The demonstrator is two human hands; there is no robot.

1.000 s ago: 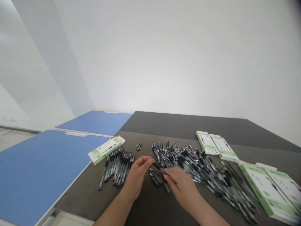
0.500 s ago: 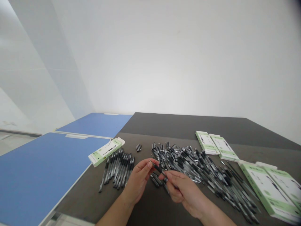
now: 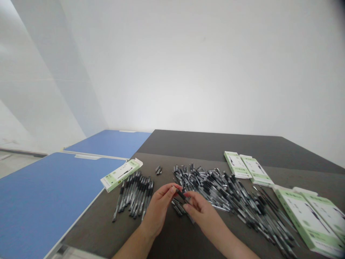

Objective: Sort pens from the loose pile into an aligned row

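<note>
Slim plastic pen with black grip is sitting between both hands; left hand is pinching its farther end, right hand its nearer. Judged best: keeping both pinches coaxial, avoiding bending. Long axis is slanting from left fingertips nearer and rightward; tip direction unresolved. Loose clear-and-black plastic pens are lying beyond the grip.

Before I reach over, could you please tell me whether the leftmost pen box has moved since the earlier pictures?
No: judged against the left edge of the dark table, the leftmost pen box lies in the same place.
</note>
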